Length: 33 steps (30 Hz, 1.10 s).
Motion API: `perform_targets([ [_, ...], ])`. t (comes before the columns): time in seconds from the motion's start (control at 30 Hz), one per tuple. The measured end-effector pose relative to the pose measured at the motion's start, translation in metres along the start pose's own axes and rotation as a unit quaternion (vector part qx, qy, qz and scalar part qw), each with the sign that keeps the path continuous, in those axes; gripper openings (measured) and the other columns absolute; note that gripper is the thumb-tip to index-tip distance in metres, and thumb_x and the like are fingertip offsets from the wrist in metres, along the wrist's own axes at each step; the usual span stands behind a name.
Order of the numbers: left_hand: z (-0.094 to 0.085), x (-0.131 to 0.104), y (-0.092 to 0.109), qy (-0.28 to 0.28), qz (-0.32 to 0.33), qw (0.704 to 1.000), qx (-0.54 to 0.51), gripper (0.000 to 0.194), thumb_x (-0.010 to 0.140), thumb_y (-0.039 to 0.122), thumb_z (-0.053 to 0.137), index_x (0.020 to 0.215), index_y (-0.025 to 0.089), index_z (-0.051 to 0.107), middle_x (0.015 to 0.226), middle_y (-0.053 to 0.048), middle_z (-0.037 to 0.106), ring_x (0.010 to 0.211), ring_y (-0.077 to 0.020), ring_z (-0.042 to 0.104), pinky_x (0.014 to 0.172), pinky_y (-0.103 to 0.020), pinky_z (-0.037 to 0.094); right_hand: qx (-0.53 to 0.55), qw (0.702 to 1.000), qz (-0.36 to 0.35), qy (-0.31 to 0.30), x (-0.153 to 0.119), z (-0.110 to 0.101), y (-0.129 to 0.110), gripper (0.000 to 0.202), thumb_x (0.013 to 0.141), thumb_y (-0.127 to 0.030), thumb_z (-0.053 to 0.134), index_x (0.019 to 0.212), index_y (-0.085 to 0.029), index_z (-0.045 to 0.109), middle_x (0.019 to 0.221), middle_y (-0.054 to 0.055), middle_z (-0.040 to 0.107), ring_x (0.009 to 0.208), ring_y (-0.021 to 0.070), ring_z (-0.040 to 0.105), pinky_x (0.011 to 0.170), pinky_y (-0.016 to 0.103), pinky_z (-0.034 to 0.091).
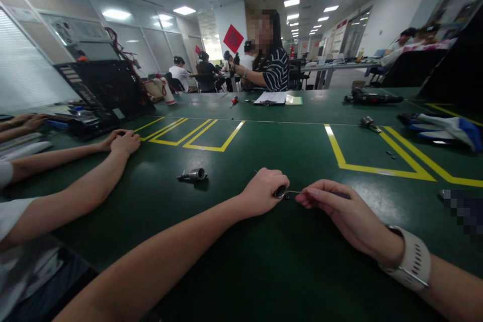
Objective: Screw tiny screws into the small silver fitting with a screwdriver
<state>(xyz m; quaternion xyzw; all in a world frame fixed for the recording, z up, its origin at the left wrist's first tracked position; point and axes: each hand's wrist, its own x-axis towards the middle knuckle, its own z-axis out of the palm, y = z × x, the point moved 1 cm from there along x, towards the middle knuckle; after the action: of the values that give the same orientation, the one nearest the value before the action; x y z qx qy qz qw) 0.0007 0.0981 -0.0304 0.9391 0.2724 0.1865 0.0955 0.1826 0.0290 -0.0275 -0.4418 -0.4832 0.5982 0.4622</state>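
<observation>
My left hand (264,192) is wrapped round a metal cylindrical part (279,191), whose open round end faces right. Most of that part is hidden by the fingers. Between thumb and fingers, my right hand (332,201) pinches a thin screwdriver (295,191); its slim shaft points left at the open end, and whether the tip touches cannot be made out. A tiny dark piece (287,197) shows just below the shaft. Left of my hands, a similar metal part (194,175) with a hollow end lies on its side on the green table (241,261).
Yellow tape marks outline boxes on the table. Right lie another metal part (370,124), a dark power tool (372,96) and blue-white gloves (445,128). Further back are a clipboard (269,98) and a red screwdriver (234,101). A co-worker's hands (124,142) rest at left; another person stands opposite.
</observation>
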Motion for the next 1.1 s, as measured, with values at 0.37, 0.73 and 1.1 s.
perform_targets([
  [0.37, 0.005, 0.003, -0.006, 0.044, -0.109, 0.993, -0.021, 0.003, 0.077, 0.018, 0.057, 0.076, 0.017, 0.053, 0.074, 0.002, 0.057, 0.071, -0.0135, 0.052, 0.069, -0.028, 0.037, 0.048, 0.998, -0.031, 0.029, 0.002, 0.000, 0.003, 0.018, 0.077, -0.036, 0.064, 0.081, -0.019, 0.066, 0.083, 0.005, 0.069, 0.080, 0.0172, 0.061, 0.073, 0.031, 0.046],
  [0.73, 0.005, 0.000, -0.014, 0.197, -0.241, 0.950, -0.038, 0.013, 0.073, 0.011, 0.056, 0.083, 0.018, 0.051, 0.080, 0.000, 0.056, 0.074, -0.0147, 0.052, 0.068, -0.029, 0.042, -0.434, 0.877, -0.185, -0.083, -0.005, 0.013, 0.009, 0.022, 0.077, -0.020, 0.062, 0.098, -0.024, 0.057, 0.104, 0.004, 0.058, 0.094, 0.0209, 0.055, 0.081, 0.039, 0.047],
  [1.1, 0.002, 0.000, -0.013, 0.261, -0.196, 0.941, -0.082, 0.017, 0.072, 0.004, 0.052, 0.083, 0.017, 0.052, 0.090, -0.003, 0.052, 0.085, -0.0163, 0.051, 0.077, -0.031, 0.045, -0.445, 0.863, -0.220, -0.099, 0.003, 0.014, 0.011, 0.024, 0.081, -0.010, 0.047, 0.097, -0.025, 0.059, 0.100, 0.005, 0.062, 0.093, 0.0217, 0.058, 0.080, 0.042, 0.049],
])
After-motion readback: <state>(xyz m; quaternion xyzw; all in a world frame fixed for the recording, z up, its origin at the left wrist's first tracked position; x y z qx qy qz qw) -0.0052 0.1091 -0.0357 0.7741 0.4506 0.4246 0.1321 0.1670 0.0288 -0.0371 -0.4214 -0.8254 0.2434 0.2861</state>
